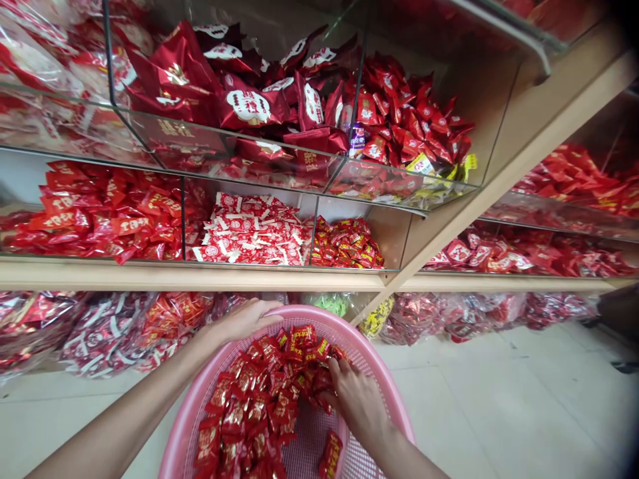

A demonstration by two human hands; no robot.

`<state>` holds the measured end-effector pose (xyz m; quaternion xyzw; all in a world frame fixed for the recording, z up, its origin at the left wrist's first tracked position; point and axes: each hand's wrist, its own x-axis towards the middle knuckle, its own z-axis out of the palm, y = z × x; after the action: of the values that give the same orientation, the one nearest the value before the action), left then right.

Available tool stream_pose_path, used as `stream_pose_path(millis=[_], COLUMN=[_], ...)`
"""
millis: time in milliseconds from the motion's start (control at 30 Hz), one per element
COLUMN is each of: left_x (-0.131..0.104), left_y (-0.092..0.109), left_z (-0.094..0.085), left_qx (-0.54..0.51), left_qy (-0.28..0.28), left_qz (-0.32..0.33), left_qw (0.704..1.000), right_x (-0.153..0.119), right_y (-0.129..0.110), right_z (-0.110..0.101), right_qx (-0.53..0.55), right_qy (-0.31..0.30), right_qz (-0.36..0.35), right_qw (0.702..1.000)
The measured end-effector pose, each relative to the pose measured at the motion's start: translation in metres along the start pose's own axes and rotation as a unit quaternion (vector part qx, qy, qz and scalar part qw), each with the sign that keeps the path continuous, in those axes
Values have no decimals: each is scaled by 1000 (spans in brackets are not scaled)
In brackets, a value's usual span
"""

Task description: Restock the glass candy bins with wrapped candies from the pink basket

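A round pink plastic basket (pixel 176 426) with mesh walls is in front of me at the bottom of the view. Red-and-gold wrapped candies (pixel 257 406) are heaped along its left and far sides, and part of the mesh bottom shows. My left hand (pixel 247 320) grips the far left rim, fingers over the edge. Inside the basket at the right, my right hand (pixel 355 392) has its fingers curled round some of the small wrapped candies; its palm side is hidden. A single wrapped candy (pixel 330 454) lies apart near the bottom right.
Beyond the basket are wooden shelves (pixel 299 278) with clear bins of red-packed sweets. A bin of small red-and-yellow candies (pixel 347 243) sits on the lower shelf. Full plastic bags (pixel 107 329) stand underneath. A slanting wooden post (pixel 449 219) divides the shelves. Pale tiles (pixel 479 399) cover the floor.
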<state>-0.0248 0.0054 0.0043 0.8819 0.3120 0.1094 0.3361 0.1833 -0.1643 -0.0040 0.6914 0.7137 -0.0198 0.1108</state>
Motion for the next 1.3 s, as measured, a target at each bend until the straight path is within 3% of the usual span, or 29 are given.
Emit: stream_pose_path(millis=[367,433,500,600,733,833,933,1067,1200,1300], left_x=[5,14,24,39,48,47,44,43,44,44], left_y=[31,37,41,45,44,42,41,41,44,45], left_z=[0,6,13,20,24,25,25,25,25,25], left_qx=[141,158,166,167,178,192,195,187,176,174], left_qy=[23,36,29,6,-1,10,16,19,25,24], left_qz=[-81,-64,-29,21,22,20,17,12,7,0], left_qw=[986,985,985,986,984,981,980,982,984,984], right_x=[5,0,-10,-28,-39,-36,-32,-22,2,22], right_y=[8,8,7,3,-6,-10,-9,8,27,30], right_z=[-2,-5,-3,15,54,66,52,4,-37,-41], right_qx=[-14,-15,-13,-17,-18,-2,11,61,80,17], right_qy=[9,27,34,34,54,55,36,-3,45,69], right_qz=[-14,-45,-122,-229,-242,-250,-270,-268,-144,-67], right_qw=[1000,998,992,973,969,967,962,962,985,995])
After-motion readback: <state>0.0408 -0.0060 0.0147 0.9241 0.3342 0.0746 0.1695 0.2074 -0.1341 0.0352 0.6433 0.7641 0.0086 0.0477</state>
